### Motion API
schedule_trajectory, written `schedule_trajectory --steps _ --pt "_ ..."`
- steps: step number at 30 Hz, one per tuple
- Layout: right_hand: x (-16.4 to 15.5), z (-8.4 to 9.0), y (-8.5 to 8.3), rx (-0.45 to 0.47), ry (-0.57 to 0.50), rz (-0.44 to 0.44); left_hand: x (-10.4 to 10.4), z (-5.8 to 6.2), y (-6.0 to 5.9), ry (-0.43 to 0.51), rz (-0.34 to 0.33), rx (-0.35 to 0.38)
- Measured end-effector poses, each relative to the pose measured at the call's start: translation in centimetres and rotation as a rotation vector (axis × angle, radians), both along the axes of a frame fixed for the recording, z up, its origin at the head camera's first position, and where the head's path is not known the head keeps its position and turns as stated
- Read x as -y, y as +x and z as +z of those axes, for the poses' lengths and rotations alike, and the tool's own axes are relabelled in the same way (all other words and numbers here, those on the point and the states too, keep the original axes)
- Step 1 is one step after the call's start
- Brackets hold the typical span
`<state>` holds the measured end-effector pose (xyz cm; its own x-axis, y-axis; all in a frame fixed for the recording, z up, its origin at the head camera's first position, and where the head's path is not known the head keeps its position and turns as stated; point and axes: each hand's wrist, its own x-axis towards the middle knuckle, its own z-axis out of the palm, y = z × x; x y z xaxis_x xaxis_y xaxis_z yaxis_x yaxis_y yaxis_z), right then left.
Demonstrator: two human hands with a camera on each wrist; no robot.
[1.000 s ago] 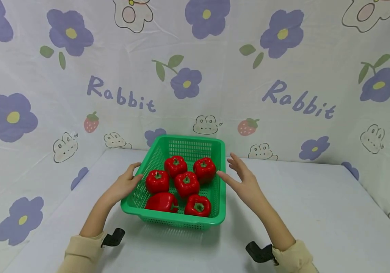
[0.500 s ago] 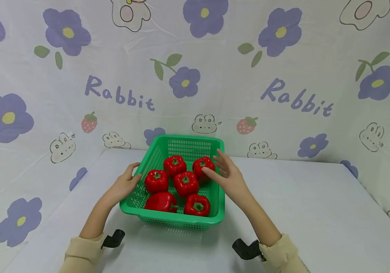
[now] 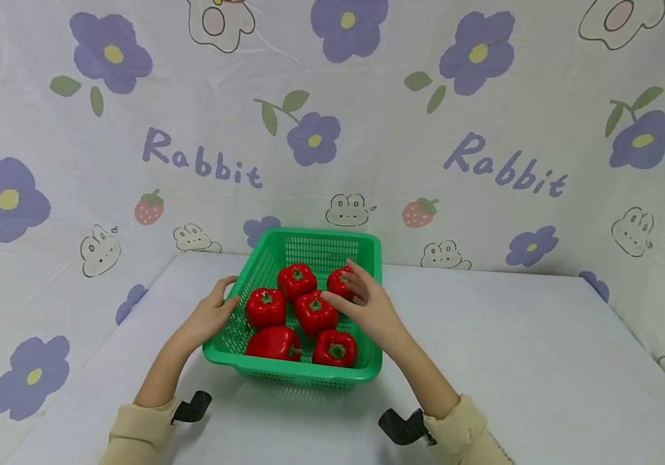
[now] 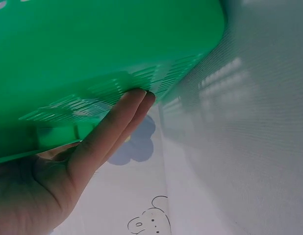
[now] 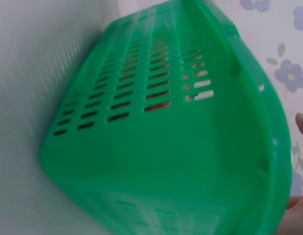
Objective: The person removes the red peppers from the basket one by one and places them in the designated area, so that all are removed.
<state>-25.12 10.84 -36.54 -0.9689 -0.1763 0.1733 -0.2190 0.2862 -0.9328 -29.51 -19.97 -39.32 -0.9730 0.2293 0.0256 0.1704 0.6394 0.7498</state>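
A green plastic basket (image 3: 291,371) with slotted walls holds several red bell peppers. My left hand (image 3: 209,320) grips its left side, the thumb over the rim and the fingers along the outer wall, as the left wrist view shows with the fingers (image 4: 110,129). Over the right part of the basket hovers my right hand (image 3: 371,315), its fingers spread and holding nothing. It partly hides the back right pepper (image 3: 338,283). Closest to its thumb is the middle pepper (image 3: 315,314); whether they touch I cannot tell. Another pepper (image 3: 274,343) lies on its side at the front left.
The basket stands on a white table (image 3: 512,361). Behind and to the sides hangs a white cloth (image 3: 285,71) printed with flowers, rabbits and strawberries. Each wrist carries a black camera mount (image 3: 403,426). In the right wrist view, the basket's outer wall (image 5: 156,142) fills most of the picture.
My right hand has moved left from outside the basket's right rim to above the peppers. The left hand stays at the left rim, and the peppers have not moved.
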Motion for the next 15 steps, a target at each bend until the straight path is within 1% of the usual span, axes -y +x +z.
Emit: schedule_trajectory --steps 4,8,15 --pt "0.6 0.0 0.1 0.027 0.014 -0.009 -0.1 0.0 -0.1 0.002 0.0 -0.002" --pt "1.1 0.0 0.2 0.058 0.034 -0.036 -0.1 0.1 -0.1 0.005 0.002 0.0" --pt "1.7 -0.4 -0.1 0.077 0.054 -0.05 -0.2 0.1 0.0 -0.003 0.006 -0.005"
